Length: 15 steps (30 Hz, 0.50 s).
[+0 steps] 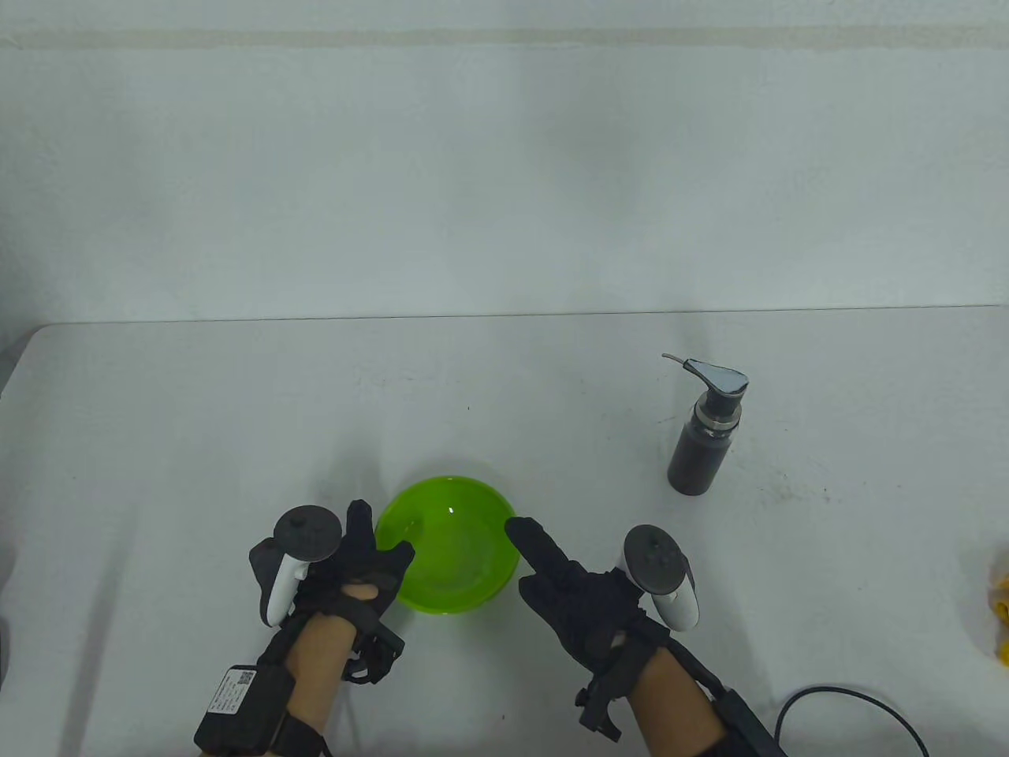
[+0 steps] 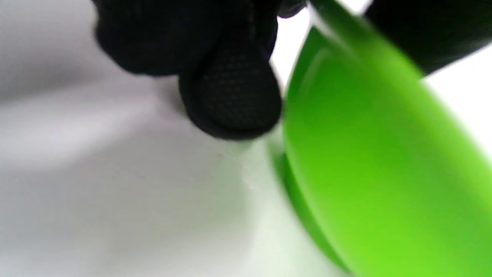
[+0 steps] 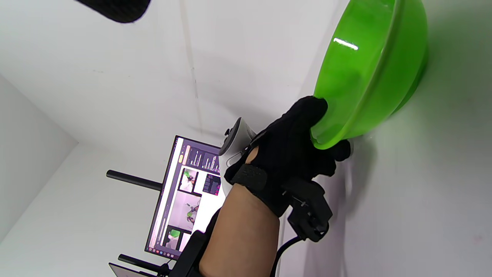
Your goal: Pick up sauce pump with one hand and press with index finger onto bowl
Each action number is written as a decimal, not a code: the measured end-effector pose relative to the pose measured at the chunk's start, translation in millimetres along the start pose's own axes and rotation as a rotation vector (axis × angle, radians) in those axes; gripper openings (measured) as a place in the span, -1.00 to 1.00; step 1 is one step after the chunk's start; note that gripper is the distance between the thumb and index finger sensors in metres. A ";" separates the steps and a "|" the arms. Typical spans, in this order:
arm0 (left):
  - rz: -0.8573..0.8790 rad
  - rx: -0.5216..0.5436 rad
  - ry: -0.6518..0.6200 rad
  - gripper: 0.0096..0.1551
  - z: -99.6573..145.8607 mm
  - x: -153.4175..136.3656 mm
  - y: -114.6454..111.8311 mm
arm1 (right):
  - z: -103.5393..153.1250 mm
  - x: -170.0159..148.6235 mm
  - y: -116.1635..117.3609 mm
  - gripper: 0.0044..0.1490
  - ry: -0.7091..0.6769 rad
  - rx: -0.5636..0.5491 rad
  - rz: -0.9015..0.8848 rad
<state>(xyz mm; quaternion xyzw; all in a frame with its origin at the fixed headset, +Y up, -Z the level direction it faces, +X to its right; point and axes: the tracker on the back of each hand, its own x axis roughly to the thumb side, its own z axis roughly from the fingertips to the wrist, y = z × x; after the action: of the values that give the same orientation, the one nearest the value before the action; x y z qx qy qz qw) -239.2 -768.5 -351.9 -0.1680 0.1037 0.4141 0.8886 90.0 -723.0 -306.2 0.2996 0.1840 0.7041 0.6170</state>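
Green bowl (image 1: 448, 556), lower centre, steadied by left hand (image 1: 347, 564); right hand (image 1: 579, 591) empty, fingers apart; pump bottle (image 1: 704, 430), right, untouched.

A translucent green plastic bowl (image 1: 448, 544) sits near the front edge of the white tabletop (image 1: 236, 410), between the left hand (image 1: 347, 564), touching its rim, and the right hand (image 1: 579, 599). A dark cylindrical pump bottle (image 1: 704, 438) stands behind and right, well apart.
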 end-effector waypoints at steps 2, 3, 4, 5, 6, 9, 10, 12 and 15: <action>0.065 -0.023 0.022 0.03 -2.2 -2.9 -1.2 | -0.7 -0.6 0.6 -0.08 0.003 0.002 -0.006; 0.071 -0.022 0.020 0.01 -3.3 -4.6 -0.6 | -0.9 -1.0 1.0 -0.08 0.006 0.005 -0.007; 0.090 -0.033 0.030 -0.01 -4.2 -6.5 -0.2 | -1.1 -1.4 1.6 -0.08 0.009 0.005 -0.005; 0.100 -0.025 0.028 -0.04 -3.8 -6.9 0.2 | -1.1 -1.6 1.8 -0.08 0.011 0.006 -0.003; 0.086 -0.011 0.028 -0.08 -3.9 -7.1 1.5 | -1.1 -1.6 2.0 -0.08 0.012 0.008 0.002; 0.091 -0.015 0.025 -0.14 -1.4 -6.9 4.5 | 0.1 -0.3 0.0 -0.08 0.000 -0.003 -0.005; 0.073 -0.015 0.014 -0.16 0.6 -5.7 6.7 | 0.8 0.4 -1.1 -0.08 -0.004 -0.010 -0.009; 0.067 -0.035 -0.009 -0.20 4.9 -2.9 9.6 | 2.0 1.8 -3.8 -0.08 -0.014 -0.025 -0.011; 0.041 -0.109 -0.070 -0.22 12.7 4.1 10.3 | 4.1 4.1 -8.3 -0.08 -0.029 -0.046 -0.023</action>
<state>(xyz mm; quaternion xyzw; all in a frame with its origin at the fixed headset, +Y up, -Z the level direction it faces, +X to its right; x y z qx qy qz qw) -243.9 -754.6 -343.6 -0.1991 0.0533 0.4430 0.8725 98.7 -718.0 -307.6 0.2935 0.1621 0.6965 0.6344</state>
